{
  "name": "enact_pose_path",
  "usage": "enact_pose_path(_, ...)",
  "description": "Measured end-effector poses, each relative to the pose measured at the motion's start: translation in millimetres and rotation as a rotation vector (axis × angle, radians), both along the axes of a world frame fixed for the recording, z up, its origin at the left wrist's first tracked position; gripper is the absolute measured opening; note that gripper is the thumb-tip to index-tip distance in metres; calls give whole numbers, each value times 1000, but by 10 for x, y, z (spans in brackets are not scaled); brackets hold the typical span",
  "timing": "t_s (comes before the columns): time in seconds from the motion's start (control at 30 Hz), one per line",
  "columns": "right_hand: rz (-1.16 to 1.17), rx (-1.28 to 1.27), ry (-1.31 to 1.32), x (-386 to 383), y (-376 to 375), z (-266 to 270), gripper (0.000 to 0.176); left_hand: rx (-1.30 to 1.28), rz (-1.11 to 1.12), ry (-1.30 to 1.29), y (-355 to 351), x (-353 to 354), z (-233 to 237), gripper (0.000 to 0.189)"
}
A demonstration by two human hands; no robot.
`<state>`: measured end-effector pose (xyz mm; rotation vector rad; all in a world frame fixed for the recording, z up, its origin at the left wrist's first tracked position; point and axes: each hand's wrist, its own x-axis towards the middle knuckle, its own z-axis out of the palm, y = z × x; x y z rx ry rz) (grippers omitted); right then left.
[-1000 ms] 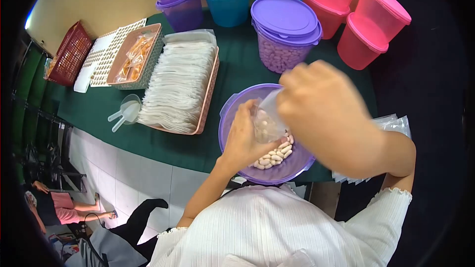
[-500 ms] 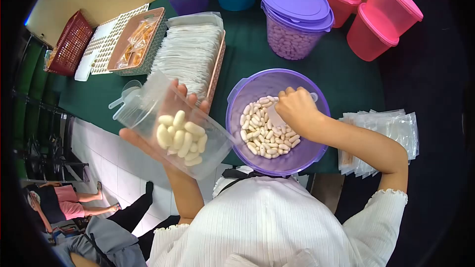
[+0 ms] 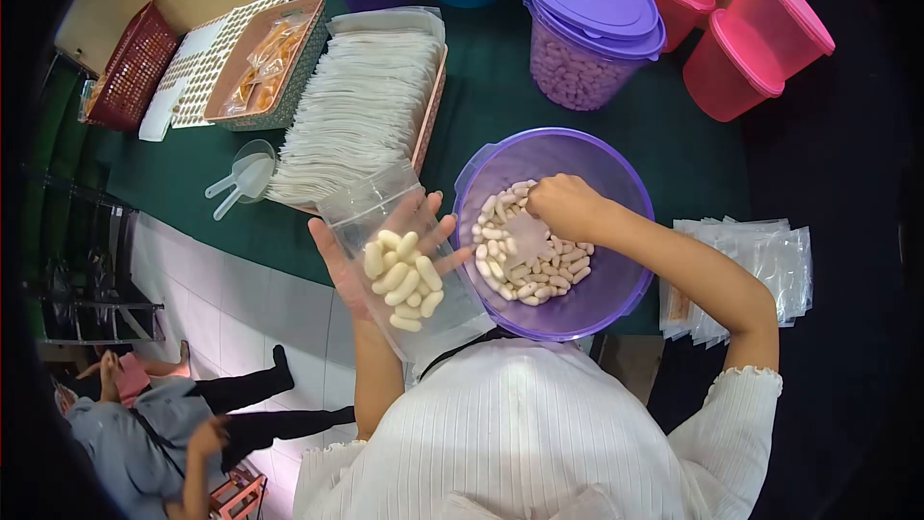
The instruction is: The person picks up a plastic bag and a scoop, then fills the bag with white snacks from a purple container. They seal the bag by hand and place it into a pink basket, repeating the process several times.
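Observation:
On the spread fingers of my left hand [image 3: 348,265] rests a clear zip bag [image 3: 448,313], tilted, with several pale cream, bean-shaped pieces [image 3: 404,281] inside. Beside it stands a purple tub [image 3: 616,270] partly filled with similar whitish pieces [image 3: 549,279]. My right hand [image 3: 566,207] reaches into this tub, its fingers closed around a translucent white scoop [image 3: 525,236]. The scoop's blade lies among the pieces, and its handle is hidden by the hand.
Stacked white packets [image 3: 361,87] fill a basket to the left, near two spare scoops [image 3: 245,178]. Flat clear bags [image 3: 751,274] lie to the right. A lidded purple tub [image 3: 587,63] and pink tubs [image 3: 731,67] stand behind. Another person [image 3: 144,443] is at lower left.
My left hand has moved right and slightly down with the bag, closer to the tub. The scoop in my right hand has shifted slightly left among the pieces.

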<state>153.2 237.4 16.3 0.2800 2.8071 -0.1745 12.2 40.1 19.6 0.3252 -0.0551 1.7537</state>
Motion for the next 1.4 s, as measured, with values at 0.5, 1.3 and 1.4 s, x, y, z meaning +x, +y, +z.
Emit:
enact_pose_path(0.5,-168,-320,395,644,198,1630,22,-100,324,311,254,147,735,97)
enact_pose_path(1.3,-100,547,375,651,-359,2201,3,-190,788,1998,620,484,765,86)
enact_pose_path(1.4,-120,534,376,643,-359,2181,7,-181,793,1999,634,531,793,86)
